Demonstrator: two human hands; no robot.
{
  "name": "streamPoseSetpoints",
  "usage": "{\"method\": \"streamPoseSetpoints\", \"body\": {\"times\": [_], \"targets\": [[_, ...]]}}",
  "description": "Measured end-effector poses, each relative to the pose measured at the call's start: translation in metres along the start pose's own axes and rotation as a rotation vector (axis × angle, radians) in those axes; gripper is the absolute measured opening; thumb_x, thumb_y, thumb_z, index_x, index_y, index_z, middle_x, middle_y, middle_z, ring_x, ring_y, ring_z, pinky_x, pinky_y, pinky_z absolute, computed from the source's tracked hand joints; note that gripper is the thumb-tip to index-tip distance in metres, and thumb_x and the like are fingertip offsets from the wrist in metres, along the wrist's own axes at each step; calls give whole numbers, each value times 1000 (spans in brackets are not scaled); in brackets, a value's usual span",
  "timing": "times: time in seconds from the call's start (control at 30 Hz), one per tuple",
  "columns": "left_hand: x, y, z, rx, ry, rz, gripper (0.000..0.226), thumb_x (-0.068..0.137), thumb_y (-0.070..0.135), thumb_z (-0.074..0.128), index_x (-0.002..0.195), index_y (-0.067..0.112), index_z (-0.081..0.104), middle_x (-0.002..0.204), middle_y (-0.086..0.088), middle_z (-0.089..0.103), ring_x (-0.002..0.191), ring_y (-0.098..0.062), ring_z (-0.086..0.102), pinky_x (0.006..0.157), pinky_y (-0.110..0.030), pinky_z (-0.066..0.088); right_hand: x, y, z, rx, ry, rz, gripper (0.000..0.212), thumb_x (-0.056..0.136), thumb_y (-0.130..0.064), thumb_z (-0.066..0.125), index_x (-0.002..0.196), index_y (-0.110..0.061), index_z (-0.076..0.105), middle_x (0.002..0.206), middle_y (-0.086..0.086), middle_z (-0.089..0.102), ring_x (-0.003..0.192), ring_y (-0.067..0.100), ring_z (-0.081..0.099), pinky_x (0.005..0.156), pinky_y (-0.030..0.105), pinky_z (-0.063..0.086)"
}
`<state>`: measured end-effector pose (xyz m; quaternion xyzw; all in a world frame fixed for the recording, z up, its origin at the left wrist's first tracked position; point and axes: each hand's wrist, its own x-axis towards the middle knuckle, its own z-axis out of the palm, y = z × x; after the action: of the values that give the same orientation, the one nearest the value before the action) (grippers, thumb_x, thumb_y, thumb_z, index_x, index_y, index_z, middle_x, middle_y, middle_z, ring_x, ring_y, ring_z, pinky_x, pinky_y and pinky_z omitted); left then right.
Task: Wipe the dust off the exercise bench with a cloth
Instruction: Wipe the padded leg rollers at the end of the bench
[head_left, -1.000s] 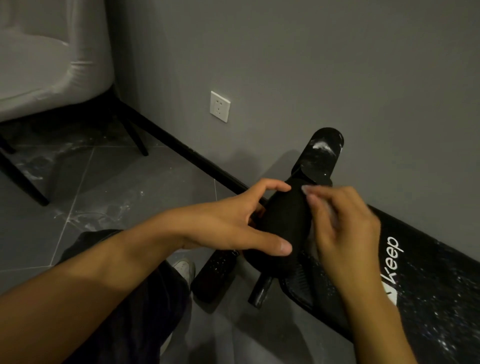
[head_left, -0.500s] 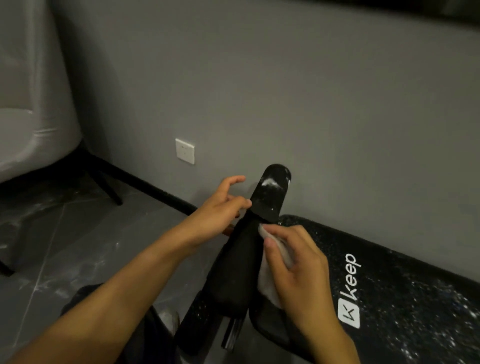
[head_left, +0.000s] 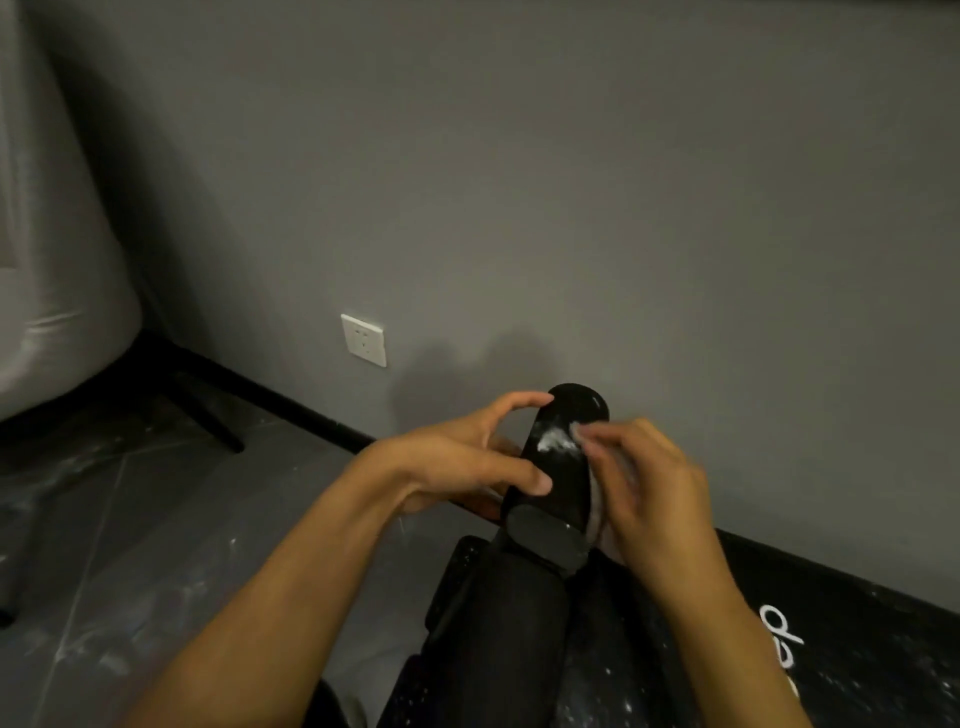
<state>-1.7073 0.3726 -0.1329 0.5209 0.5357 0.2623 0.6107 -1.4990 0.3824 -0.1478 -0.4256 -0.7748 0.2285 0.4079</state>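
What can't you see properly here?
Head view only:
cloth: mostly hidden under the right hand, and blurred.
exercise bench: cut off by the bottom and right edges; its white lettering is partly lost.
chair: cut off by the left edge.

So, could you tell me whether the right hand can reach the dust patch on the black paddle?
Probably yes: the right hand holds the cloth beside the dust patch, and the left hand grips the paddle only at its edge, leaving the patch uncovered.
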Motion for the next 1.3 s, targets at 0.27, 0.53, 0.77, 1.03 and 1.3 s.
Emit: {"method": "streamPoseSetpoints", "body": {"times": [0.27, 0.53, 0.77, 1.03, 1.3], "targets": [[45, -18, -23, -179, -286, 31, 98, 64, 10, 88, 133, 57, 35, 130, -17, 65, 120, -35, 66, 99, -53, 56, -2, 1, -11, -53, -122, -113, 16, 96, -11, 64, 108, -17, 72, 102, -5, 61, 95, 6, 63, 80, 21, 49], [55, -28, -30, -244, -404, 59, 102, 66, 10, 86, 138, 45, 22, 126, -10, 65, 119, -33, 65, 92, -43, 57, 37, -4, -6, -80, -84, 43, 17, 97, -11, 61, 109, -18, 72, 100, -7, 62, 93, 6, 64, 77, 22, 50], [62, -25, -34, -215, -389, 99, 101, 70, 11, 83, 142, 45, 21, 133, -22, 61, 123, -34, 62, 105, -60, 50, 5, -2, -9, -113, -103, -63, 17, 97, -15, 63, 110, -20, 73, 102, -7, 63, 96, 4, 63, 81, 19, 49], [62, -15, -29, -212, -389, 151, 98, 68, 5, 85, 140, 57, 42, 143, -26, 52, 130, -46, 56, 104, -77, 39, 17, -2, -7, -102, -87, -27, 15, 97, -14, 63, 107, -19, 72, 99, -11, 63, 93, 3, 64, 76, 21, 50], [67, -13, -28, -204, -374, 154, 99, 64, 6, 86, 140, 50, 42, 137, -30, 54, 125, -50, 58, 101, -78, 41, 57, 18, 0, -225, 51, 41, 10, 96, -14, 64, 97, -19, 73, 92, -4, 65, 83, -2, 57, 75, 3, 37]]}}
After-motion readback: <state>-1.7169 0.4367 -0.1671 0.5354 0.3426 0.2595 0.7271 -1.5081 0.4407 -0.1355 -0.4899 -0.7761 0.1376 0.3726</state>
